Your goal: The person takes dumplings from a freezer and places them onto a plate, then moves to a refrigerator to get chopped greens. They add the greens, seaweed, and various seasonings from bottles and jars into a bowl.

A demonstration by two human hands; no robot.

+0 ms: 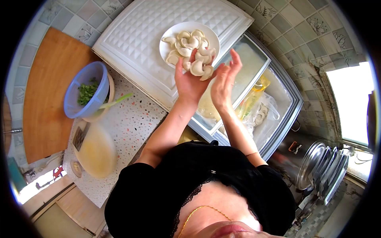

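My left hand [189, 84] is cupped palm up, with several pale folded dumplings [198, 68] in it. Close to its right side is my right hand [223, 85], its fingers stretched upward and nothing visible held in it. Just beyond the left hand, a white plate [174, 31] carries more dumplings [184, 43] in a loose heap. The plate sits on the white textured lid [139, 35] of a chest freezer. Part of the plate's near edge is hidden by the held dumplings and fingers.
Right of the plate, the open freezer [276, 111] shows a glass panel [246, 59] and bagged food [260, 115]. On the speckled counter [137, 109] at left are a blue colander [71, 101] with greens and a wooden board [51, 91]. A dish rack [327, 170] stands lower right.
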